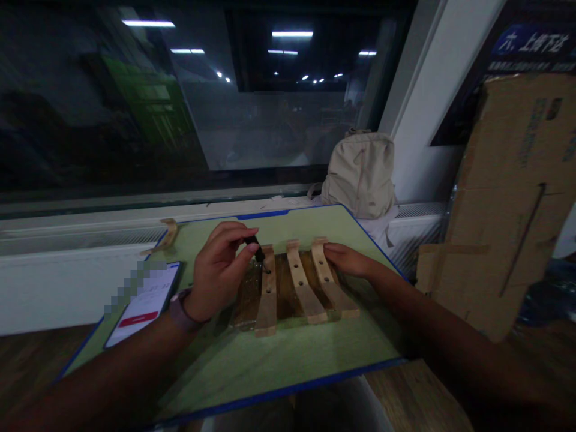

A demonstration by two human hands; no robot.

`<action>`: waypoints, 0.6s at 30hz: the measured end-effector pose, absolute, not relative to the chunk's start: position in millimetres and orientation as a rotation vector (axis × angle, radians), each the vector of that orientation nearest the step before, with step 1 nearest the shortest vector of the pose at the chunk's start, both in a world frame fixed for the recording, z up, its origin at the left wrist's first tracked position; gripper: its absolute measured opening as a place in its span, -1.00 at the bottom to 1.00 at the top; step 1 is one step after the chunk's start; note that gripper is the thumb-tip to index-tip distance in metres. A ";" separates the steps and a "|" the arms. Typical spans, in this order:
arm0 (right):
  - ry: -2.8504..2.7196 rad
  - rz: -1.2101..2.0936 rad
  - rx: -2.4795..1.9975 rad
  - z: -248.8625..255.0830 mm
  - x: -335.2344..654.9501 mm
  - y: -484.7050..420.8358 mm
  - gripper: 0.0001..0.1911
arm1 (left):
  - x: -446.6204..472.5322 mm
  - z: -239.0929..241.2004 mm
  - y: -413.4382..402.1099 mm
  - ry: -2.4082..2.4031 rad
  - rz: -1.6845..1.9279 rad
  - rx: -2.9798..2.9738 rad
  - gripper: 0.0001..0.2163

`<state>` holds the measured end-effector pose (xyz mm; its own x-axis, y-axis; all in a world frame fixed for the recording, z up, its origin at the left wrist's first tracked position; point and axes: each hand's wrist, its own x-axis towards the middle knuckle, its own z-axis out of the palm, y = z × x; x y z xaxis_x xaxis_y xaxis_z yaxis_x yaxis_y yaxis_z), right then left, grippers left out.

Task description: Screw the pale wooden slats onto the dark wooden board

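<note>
My left hand [224, 262] pinches a small black tool [256, 249] between thumb and fingers; its kind is unclear. The tool's thin tip meets a hole in the leftmost curved wooden piece [267, 309]. Beside that lie a middle wooden piece [306, 294] and a rightmost wooden piece [333, 288], each with dark holes. All three rest across a glossy brown slab [285, 294]. At the far end of the rightmost piece, my right hand [348, 259] grips its side, with most of its fingers hidden.
A phone [146, 303] lies on the left of the green, blue-edged tabletop [270, 366]. Another wooden piece [168, 235] sits at its far left corner. Behind are a beige backpack [360, 171] and a window [270, 120]. Cardboard [504, 198] stands at right.
</note>
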<state>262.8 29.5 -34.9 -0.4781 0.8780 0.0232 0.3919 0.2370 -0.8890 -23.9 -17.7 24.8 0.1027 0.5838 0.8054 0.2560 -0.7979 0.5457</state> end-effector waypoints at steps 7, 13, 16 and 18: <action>-2.050 1.120 -1.127 -36.8 263.8 31.5 -0.66 | -19.7 21.1 -24.0 0.867 1.620 1.882 -0.75; -2.046 1.129 -1.159 -35.3 263.7 30.2 -0.66 | -19.2 22.0 -19.4 0.731 1.672 1.977 -0.80; -2.015 1.160 -1.181 -32.1 261.8 28.0 -0.65 | -20.9 23.7 -16.4 0.716 1.761 2.069 -0.81; -2.010 1.160 -1.182 -31.2 261.1 27.5 -0.66 | -21.6 23.7 -16.9 0.762 1.744 2.070 -0.82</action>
